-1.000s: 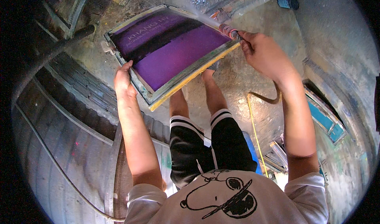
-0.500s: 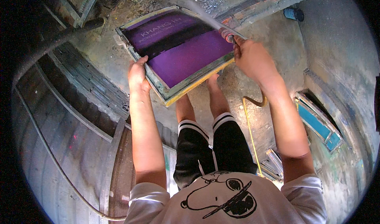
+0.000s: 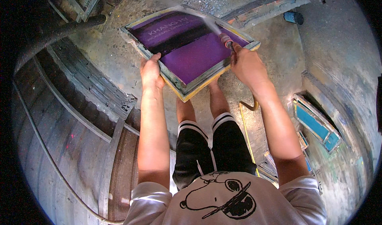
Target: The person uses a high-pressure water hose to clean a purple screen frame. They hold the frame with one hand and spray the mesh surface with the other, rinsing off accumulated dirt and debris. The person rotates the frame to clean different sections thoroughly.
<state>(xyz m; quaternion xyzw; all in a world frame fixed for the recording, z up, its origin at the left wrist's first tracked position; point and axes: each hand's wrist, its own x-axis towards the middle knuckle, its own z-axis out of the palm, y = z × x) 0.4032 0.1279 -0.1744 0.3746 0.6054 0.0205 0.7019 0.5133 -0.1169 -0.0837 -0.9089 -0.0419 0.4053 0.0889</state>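
A screen-printing frame (image 3: pixel 189 64) with purple mesh, a dark band and pale lettering is held out before me, tilted. My left hand (image 3: pixel 151 72) is closed around its left edge, thumb on top. Over the right part of the mesh, my right hand (image 3: pixel 250 66) grips a hose nozzle (image 3: pixel 226 41) with a reddish, banded tip. A whitish water jet (image 3: pixel 211 24) leaves the tip toward the far side of the frame. My right fingers are partly hidden behind the hand.
On the right, blue-meshed frames (image 3: pixel 316 119) lean by the wall. A blue cup-like container (image 3: pixel 293 17) lies at the far right, near a low ledge (image 3: pixel 270 10). A yellow hose (image 3: pixel 246 133) runs beside my right leg. Corrugated sheet (image 3: pixel 63 153) and a thick dark pipe (image 3: pixel 59 38) lie left.
The frame and my left hand have shifted right. My right hand and the nozzle have moved slightly left, farther in over the mesh, and the jet now crosses its upper right part.
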